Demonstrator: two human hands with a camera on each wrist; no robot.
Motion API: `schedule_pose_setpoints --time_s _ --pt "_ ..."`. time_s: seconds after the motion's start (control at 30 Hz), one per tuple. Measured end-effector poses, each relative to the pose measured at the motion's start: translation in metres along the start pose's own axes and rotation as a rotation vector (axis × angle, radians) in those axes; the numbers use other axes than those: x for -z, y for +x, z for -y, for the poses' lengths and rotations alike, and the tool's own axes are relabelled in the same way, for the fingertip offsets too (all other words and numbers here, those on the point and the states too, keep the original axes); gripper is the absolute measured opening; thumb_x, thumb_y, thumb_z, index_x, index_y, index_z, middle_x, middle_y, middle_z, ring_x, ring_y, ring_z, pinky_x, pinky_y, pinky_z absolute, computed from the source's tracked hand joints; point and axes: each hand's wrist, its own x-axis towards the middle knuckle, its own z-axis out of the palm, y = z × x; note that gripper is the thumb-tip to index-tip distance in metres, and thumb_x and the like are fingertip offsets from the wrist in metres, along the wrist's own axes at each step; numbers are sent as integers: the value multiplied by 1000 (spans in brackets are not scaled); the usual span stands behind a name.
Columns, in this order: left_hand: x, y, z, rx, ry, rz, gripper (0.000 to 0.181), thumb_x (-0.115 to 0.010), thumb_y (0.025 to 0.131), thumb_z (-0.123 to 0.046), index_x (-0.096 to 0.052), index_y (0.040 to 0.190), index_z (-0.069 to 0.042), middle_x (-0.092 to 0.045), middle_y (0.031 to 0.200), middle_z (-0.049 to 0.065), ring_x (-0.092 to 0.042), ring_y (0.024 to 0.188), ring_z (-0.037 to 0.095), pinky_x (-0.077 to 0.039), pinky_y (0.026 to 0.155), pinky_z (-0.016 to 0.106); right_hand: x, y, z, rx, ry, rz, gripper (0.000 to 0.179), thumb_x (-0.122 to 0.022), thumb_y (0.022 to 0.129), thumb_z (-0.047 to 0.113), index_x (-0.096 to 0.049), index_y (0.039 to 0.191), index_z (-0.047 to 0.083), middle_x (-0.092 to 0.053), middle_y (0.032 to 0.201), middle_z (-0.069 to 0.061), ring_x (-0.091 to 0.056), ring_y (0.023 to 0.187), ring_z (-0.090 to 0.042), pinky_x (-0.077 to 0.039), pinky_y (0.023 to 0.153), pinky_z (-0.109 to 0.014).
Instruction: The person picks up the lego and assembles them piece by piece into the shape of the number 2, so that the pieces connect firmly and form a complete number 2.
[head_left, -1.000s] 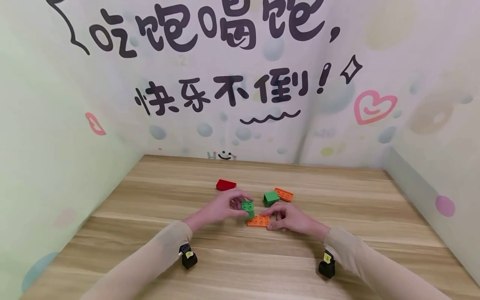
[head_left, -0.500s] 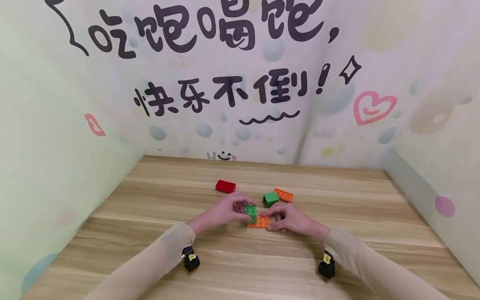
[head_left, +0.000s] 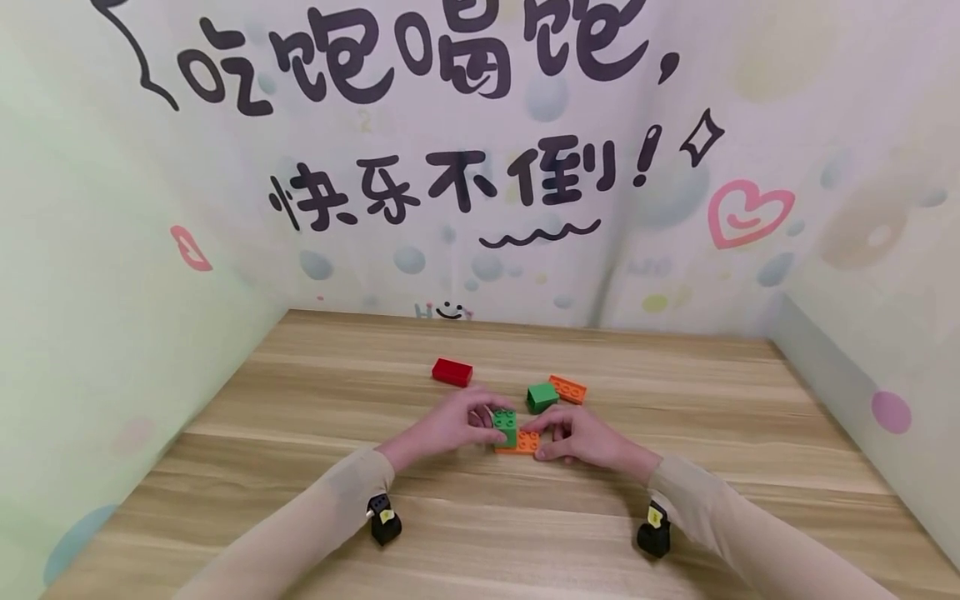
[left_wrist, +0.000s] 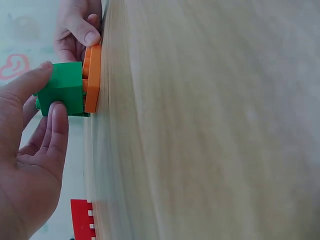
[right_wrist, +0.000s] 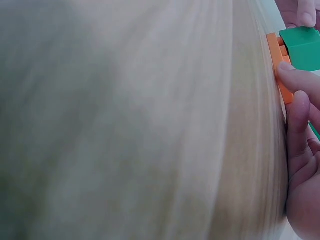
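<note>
My left hand (head_left: 450,423) pinches a green building brick (head_left: 506,430) between thumb and fingers. It stands studs up over the left end of an orange building plate (head_left: 528,442), which lies flat on the table. In the left wrist view the green brick (left_wrist: 64,86) touches the studs of the orange plate (left_wrist: 93,80), and parts of those studs still show between them. At the plate's right end, my right hand (head_left: 588,437) grips it with thumb and fingertips. The right wrist view has the thumb and a finger against the orange plate (right_wrist: 278,59).
Behind the right hand lie a second green brick (head_left: 542,398), on its side, and a second orange plate (head_left: 567,389). A red brick (head_left: 452,372) rests farther back, beyond the left hand. Patterned cloth walls (head_left: 480,275) enclose the wooden table (head_left: 480,533) at the back and sides.
My left hand has brought the green brick down and slightly right, from above the orange plate's left end onto it. The right hand has stayed in place on the plate.
</note>
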Motion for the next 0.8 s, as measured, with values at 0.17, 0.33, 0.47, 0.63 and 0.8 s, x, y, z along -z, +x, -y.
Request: schedule_pose_setpoints --time_s 0.17,0.33,0.47,0.63,0.8 --pt "3 -4 1 13 -60 -2 36 -67 95 -21 -63 131 -15 -66 121 -3 -64 100 11 -53 86 25 0 0 2 -14 4 -2 38 -79 84 25 -71 120 19 -64 111 -9 -49 58 -6 -46 52 -21" --pt "5 -6 2 16 -87 -17 31 -66 95 -18 -66 126 -14 -68 122 0 -64 102 12 -53 87 24 0 -1 2 -13 3 -8 38 -80 83 24 -71 120 18 -64 110 -8 -50 59 -6 -47 52 -22" --pt "6 -6 2 23 -104 -14 31 -67 95 -19 -66 125 -13 -68 121 1 -64 101 10 -53 87 23 0 0 2 -12 6 -9 38 -80 83 24 -71 119 18 -64 110 -8 -50 59 -6 -47 52 -22" --pt "5 -5 3 12 -111 -7 32 -67 95 -20 -66 126 -14 -68 122 3 -64 101 11 -54 85 23 0 0 2 -10 6 -10 37 -80 83 24 -71 119 18 -64 108 -8 -50 59 -6 -47 51 -22" --pt "3 -5 5 10 -127 -7 32 -67 94 -19 -66 126 -14 -67 124 5 -65 100 11 -55 84 24 0 1 0 -11 -5 -6 37 -80 83 25 -71 119 18 -64 105 -10 -49 59 -6 -48 51 -22"
